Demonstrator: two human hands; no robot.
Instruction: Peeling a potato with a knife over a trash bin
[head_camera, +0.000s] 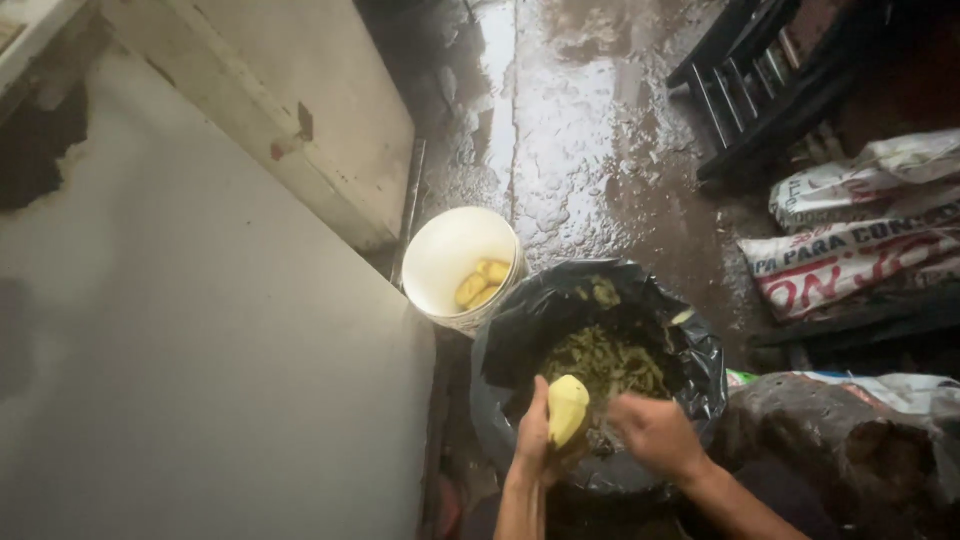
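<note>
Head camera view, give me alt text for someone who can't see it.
A left hand holds a peeled yellow fruit over a black bag of green peelings, the blurred right hand beside it. A white bucket with more yellow pieces stands on the wet floor.

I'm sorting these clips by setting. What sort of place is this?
Probably a rough back-of-house food prep or storage area. The concrete floor is wet, printed sacks are stacked at the side, and a white bucket of peeled yellow pieces stands beside a black bag of green peelings.
</note>
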